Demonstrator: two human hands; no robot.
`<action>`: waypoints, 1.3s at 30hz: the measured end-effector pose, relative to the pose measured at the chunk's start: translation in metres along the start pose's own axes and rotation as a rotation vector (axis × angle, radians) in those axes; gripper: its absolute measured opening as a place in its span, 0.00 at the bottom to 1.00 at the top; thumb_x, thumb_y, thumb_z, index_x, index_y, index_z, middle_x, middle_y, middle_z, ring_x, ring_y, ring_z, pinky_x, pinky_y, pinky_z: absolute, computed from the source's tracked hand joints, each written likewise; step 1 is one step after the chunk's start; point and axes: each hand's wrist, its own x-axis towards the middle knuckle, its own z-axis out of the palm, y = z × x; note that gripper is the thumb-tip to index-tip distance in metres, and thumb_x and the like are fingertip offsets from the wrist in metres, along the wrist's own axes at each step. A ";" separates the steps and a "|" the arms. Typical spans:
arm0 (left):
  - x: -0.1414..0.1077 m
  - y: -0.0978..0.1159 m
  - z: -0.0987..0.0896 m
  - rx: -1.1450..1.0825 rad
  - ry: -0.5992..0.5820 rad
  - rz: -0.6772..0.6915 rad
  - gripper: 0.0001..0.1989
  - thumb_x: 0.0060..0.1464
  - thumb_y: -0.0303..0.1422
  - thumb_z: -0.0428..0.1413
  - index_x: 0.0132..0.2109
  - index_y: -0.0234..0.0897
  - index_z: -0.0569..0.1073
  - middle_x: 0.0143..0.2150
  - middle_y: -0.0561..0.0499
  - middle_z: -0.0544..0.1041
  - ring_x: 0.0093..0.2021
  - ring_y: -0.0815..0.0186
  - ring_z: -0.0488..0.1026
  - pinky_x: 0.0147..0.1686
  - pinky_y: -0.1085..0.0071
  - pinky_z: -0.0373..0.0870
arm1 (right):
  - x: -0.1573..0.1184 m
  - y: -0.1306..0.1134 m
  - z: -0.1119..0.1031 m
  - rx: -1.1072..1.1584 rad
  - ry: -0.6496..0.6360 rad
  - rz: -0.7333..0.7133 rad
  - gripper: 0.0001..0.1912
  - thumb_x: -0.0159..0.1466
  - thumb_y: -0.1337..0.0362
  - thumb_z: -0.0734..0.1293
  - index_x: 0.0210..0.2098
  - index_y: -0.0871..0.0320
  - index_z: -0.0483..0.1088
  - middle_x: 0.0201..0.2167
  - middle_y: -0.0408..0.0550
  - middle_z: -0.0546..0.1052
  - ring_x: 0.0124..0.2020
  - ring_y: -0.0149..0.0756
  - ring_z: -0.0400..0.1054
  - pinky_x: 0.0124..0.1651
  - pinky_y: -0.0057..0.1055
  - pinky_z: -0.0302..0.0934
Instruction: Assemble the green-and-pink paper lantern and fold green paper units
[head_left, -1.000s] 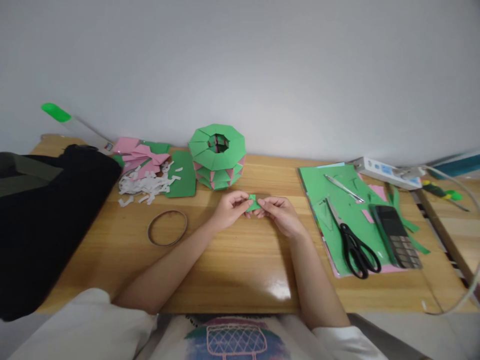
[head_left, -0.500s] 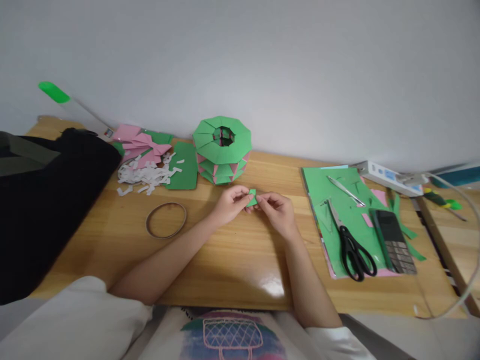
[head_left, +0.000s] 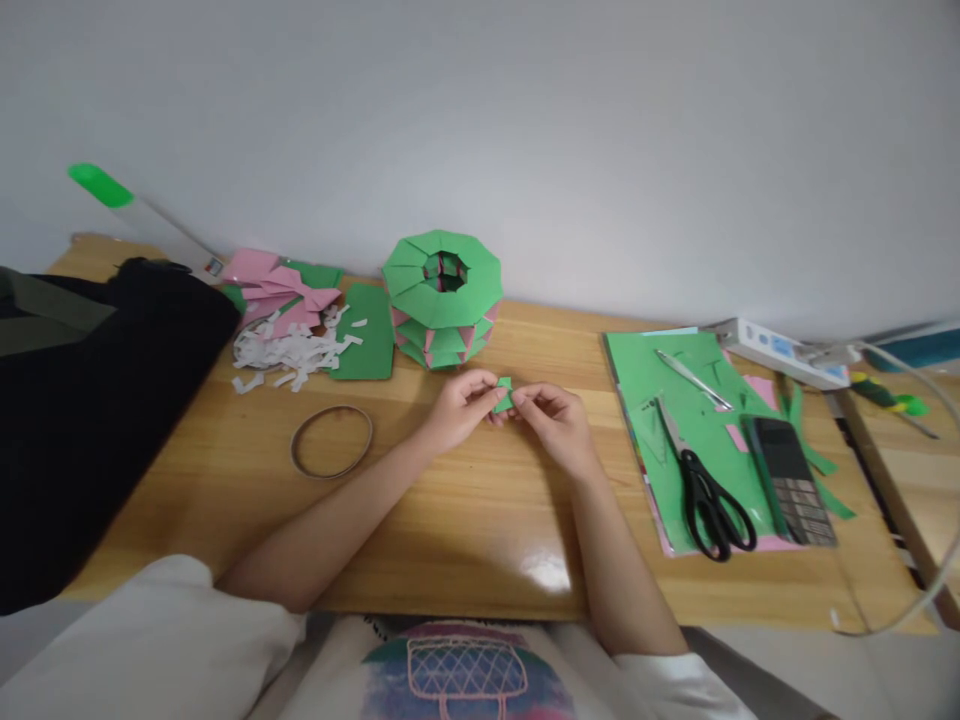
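A small piece of green paper (head_left: 505,394) is pinched between both hands above the middle of the table. My left hand (head_left: 466,407) grips its left side, thumb on top. From the right, the thumb and fingers of my right hand (head_left: 555,422) close on its other side. Just behind the hands stands a folded green and pink paper lantern (head_left: 442,300), upright, with a round opening in its top. A brown ring, perhaps a tape roll (head_left: 331,441), lies flat to the left of my left forearm.
White paper scraps (head_left: 289,350), folded pink paper (head_left: 285,285) and a green sheet (head_left: 366,335) lie at the left, beside a black bag (head_left: 112,400). At the right, scissors (head_left: 709,500), a craft knife (head_left: 694,380) and a calculator (head_left: 791,480) rest on green paper (head_left: 637,360), near a power strip (head_left: 784,352).
Both hands stay in nearly the same place on the green paper piece, whose angle looks slightly different. The whole view has shifted a little.
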 end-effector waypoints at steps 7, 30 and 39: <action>-0.002 -0.002 0.001 0.112 0.032 0.049 0.12 0.48 0.38 0.61 0.30 0.35 0.69 0.26 0.55 0.71 0.27 0.71 0.69 0.28 0.73 0.66 | -0.001 -0.001 -0.007 -0.065 0.006 -0.010 0.14 0.56 0.53 0.70 0.26 0.58 0.73 0.22 0.44 0.74 0.25 0.30 0.65 0.31 0.28 0.59; -0.001 -0.001 -0.001 0.167 0.046 0.054 0.13 0.46 0.41 0.61 0.28 0.35 0.70 0.25 0.55 0.71 0.27 0.70 0.67 0.30 0.72 0.66 | -0.002 -0.013 -0.022 0.013 -0.129 0.148 0.14 0.53 0.52 0.72 0.25 0.58 0.77 0.23 0.47 0.79 0.24 0.30 0.69 0.31 0.30 0.65; -0.001 -0.001 -0.001 0.229 0.026 0.063 0.12 0.47 0.40 0.60 0.27 0.35 0.70 0.24 0.55 0.70 0.27 0.70 0.65 0.29 0.72 0.63 | -0.003 -0.011 -0.021 -0.084 -0.094 0.088 0.13 0.53 0.54 0.72 0.25 0.59 0.75 0.22 0.46 0.77 0.24 0.30 0.68 0.30 0.29 0.63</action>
